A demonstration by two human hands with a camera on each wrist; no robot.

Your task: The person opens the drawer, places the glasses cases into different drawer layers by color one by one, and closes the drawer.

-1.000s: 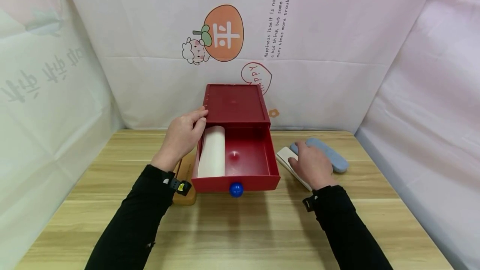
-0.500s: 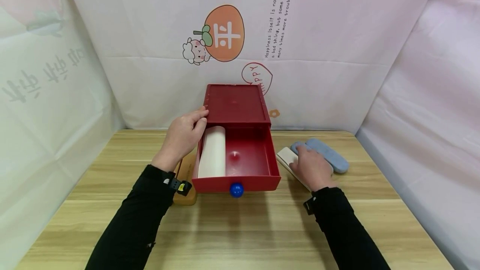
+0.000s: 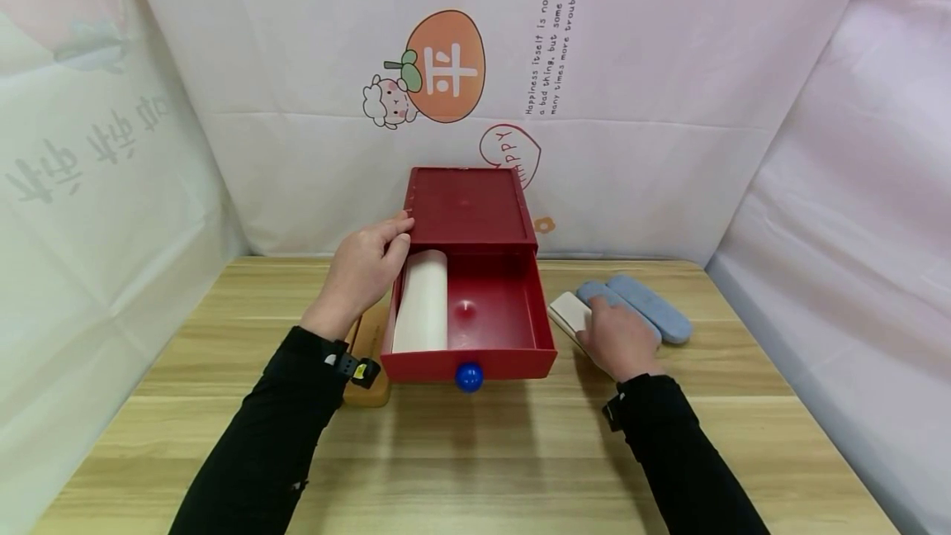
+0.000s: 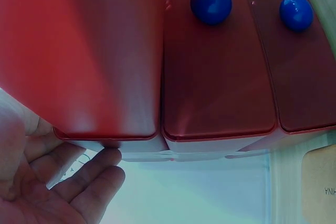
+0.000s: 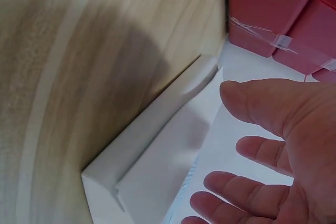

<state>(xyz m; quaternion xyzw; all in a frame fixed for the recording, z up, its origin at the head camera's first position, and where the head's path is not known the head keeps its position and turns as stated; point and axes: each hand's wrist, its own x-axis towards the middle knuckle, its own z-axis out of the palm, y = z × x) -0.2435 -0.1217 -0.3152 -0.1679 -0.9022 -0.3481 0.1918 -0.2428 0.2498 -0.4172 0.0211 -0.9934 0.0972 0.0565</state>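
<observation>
In the head view my left hand [image 3: 362, 271] rests against the left side of a red drawer cabinet [image 3: 468, 205], with fingertips at its top edge. Its top drawer [image 3: 496, 304] is pulled out and holds a white oblong case [image 3: 422, 304] along the left wall. The left wrist view shows relaxed fingers touching the cabinet side. To the right, my right hand [image 3: 620, 338] is over a second white case [image 3: 570, 310] and beside a blue oblong case [image 3: 650, 308] in two rounded halves. In the right wrist view its fingers are spread, with the thumb near the flapped white case [image 5: 173, 150].
A tan oblong case [image 3: 366, 390] lies left of the cabinet, partly behind the left wrist. Blue round knobs [image 4: 211, 3] stick out from the drawer fronts. A printed white cloth [image 3: 631, 106] stands behind the wooden table [image 3: 475, 469].
My right hand has shifted slightly, its fingers drawing back off the blue case, so more of that case shows. The left hand and the drawer have stayed put.
</observation>
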